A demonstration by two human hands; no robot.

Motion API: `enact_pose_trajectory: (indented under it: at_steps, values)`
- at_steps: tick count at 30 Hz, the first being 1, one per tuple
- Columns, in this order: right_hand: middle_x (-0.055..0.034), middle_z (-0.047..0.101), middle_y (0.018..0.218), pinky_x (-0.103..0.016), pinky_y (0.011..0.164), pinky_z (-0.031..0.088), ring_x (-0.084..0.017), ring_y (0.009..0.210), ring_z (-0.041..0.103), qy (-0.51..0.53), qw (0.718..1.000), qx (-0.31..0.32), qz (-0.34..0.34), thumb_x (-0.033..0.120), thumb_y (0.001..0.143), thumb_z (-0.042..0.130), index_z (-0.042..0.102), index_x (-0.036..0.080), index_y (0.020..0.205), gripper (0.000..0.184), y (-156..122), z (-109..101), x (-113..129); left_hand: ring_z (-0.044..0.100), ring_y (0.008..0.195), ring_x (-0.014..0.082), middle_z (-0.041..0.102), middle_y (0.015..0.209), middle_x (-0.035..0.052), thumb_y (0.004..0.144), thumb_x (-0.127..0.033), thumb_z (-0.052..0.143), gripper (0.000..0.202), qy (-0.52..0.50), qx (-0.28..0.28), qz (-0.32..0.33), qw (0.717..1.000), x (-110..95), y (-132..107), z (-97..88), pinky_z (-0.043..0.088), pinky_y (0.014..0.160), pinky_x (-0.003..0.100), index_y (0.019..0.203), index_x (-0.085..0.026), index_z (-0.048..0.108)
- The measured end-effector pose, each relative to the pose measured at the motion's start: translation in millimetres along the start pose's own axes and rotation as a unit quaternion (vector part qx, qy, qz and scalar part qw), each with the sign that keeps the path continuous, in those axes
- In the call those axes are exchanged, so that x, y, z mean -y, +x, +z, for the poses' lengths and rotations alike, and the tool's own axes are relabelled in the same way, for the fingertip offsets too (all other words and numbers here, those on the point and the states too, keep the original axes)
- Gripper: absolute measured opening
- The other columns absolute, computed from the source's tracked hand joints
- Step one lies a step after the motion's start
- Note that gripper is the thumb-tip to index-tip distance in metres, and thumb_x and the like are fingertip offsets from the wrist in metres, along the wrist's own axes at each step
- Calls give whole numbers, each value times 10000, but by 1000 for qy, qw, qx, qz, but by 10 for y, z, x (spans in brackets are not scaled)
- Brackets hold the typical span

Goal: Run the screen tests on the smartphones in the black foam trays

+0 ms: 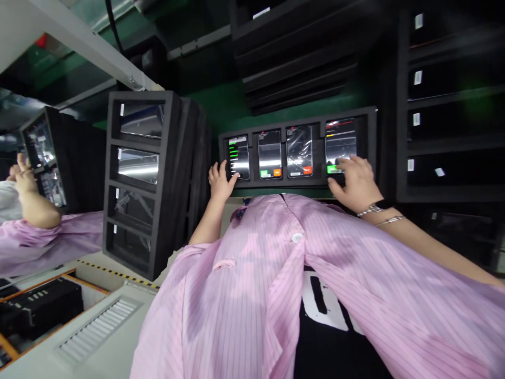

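In front of me lies a black foam tray (pixel 371 142) with several lit smartphones in its slots. My left hand (pixel 221 181) is at the tray's left end, fingers spread, its thumb at the lower edge of the leftmost smartphone (pixel 239 152), which shows green lines. Over the bottom of the rightmost smartphone (pixel 341 138), beside a green button, my right hand (pixel 355 181) is held with fingers apart; whether a fingertip presses the screen I cannot tell. Between them sit two more smartphones, one with green and orange buttons (pixel 270 152), the other with an orange-red button (pixel 299 150).
At left stands a stack of black foam trays (pixel 168 158) holding dark devices. More foam trays (pixel 403 105) with devices lie at right, and stacked ones (pixel 300 58) lie behind. A co-worker's hand (pixel 24 176) shows at far left beside another tray (pixel 49 152).
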State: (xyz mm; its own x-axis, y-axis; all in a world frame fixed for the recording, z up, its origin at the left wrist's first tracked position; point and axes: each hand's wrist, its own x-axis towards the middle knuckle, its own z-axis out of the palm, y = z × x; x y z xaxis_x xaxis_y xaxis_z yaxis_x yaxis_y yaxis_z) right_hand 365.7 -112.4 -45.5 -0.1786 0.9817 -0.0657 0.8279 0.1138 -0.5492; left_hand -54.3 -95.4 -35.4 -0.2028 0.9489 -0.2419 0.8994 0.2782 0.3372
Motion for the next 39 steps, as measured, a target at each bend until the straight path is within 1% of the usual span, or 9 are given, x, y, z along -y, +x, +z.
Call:
enact_pose_trajectory:
  at_steps: [6,10,14,20,25,28,31,36,39]
  values:
    - [-242,568,1475,-590,1278,301,-390,1522,367,-2,996,-75,-40,385,930,534,522,142,1368,501,187,-141,7,457,1513,400,293,1711,203,998,-477,635,696,-2,66,11,998,-45,166,-45,420,1217,508,1627,-267,427]
    - [-215,589,1464,-651,1260,282,-409,1482,413,-8,998,-58,-6,380,899,559,510,136,1411,570,268,-107,9,502,1474,416,281,1721,181,1002,-528,611,637,28,80,9,996,-74,248,-58,442,1195,526,1587,-308,488]
    - [-217,576,1487,-708,1247,251,-425,1490,410,-1,999,-39,14,395,903,562,487,137,1466,624,286,-47,-16,519,1466,389,300,1720,166,991,-509,629,738,-25,65,0,998,-22,252,-52,493,1155,510,1650,-316,361]
    - [-239,578,1473,-694,1272,213,-416,1507,402,-7,1000,-16,25,419,917,549,493,99,1466,637,333,41,-129,398,1561,375,346,1700,206,974,-464,670,830,-118,52,1,992,102,96,25,403,1241,529,1671,-224,289]
    - [-248,547,1495,-659,1259,284,-414,1496,401,21,998,-29,54,438,900,585,483,121,1450,643,251,40,-235,469,1521,351,389,1693,189,922,-533,745,894,-219,33,-72,972,247,-58,110,384,1265,486,1655,-235,329]
    - [-264,542,1468,-641,1225,345,-419,1424,473,49,991,-61,110,460,885,604,455,126,1454,677,89,1,-225,518,1483,342,563,1566,190,952,-519,711,674,-265,21,-116,957,328,-132,126,368,1275,484,1514,-185,548]
    - [-277,515,1490,-628,1249,302,-424,1461,432,71,981,-52,172,436,843,654,428,104,1466,742,-18,-53,-130,588,1414,347,695,1400,184,997,-482,649,446,-280,14,-126,951,339,-177,114,395,1253,513,1302,-163,710]
    - [-291,410,1605,-475,1282,267,-363,1517,375,119,944,-19,308,389,893,654,402,42,1518,757,120,-189,55,639,1356,286,726,1357,136,1024,-448,608,363,-328,-41,-127,935,211,-222,-23,465,1205,447,1248,-194,739]
    - [-297,453,1571,-487,1239,323,-368,1454,453,130,925,-14,356,407,926,657,367,48,1559,784,274,-267,56,702,1242,249,743,1329,101,964,-383,700,341,-436,-68,-125,889,168,-246,-174,582,1055,385,1261,-220,733]
